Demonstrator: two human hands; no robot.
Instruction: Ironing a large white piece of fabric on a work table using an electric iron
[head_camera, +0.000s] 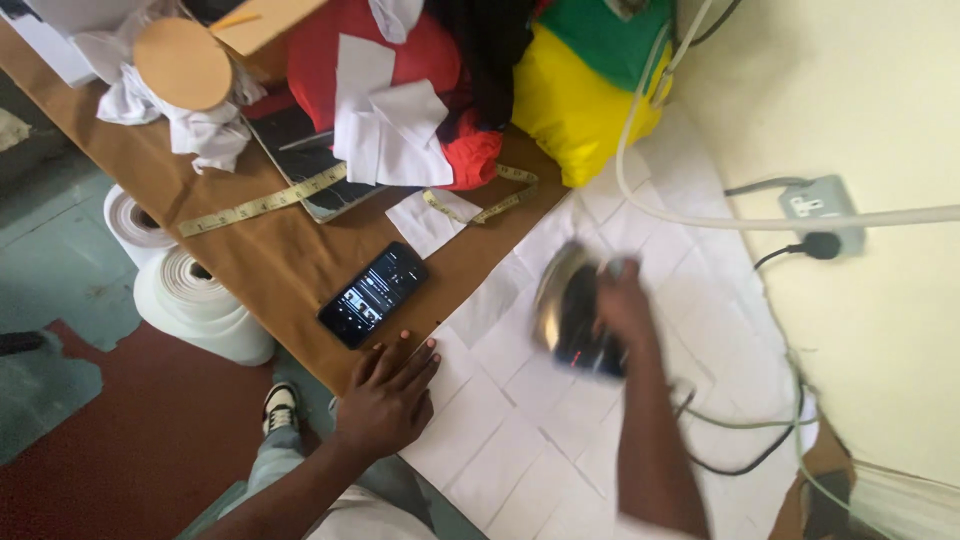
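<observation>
My right hand (625, 300) grips the handle of a dark clothes iron (572, 312), tilted up so its shiny soleplate faces left; both are blurred by motion. The iron is over several white rectangular fabric pieces (520, 440) laid edge to edge on the brown table (290, 262). My left hand (388, 398) rests flat, fingers spread, at the near table edge, touching the corner of a white piece. A black phone (372, 294) with a lit screen lies just above that hand.
A yellow tape measure (262, 205) runs across the table. Red, yellow and green cloth bundles (560, 80) pile at the back. A wall socket with a plug (820, 225) and cords (745, 455) are at the right. White rolls (195, 300) stand on the floor.
</observation>
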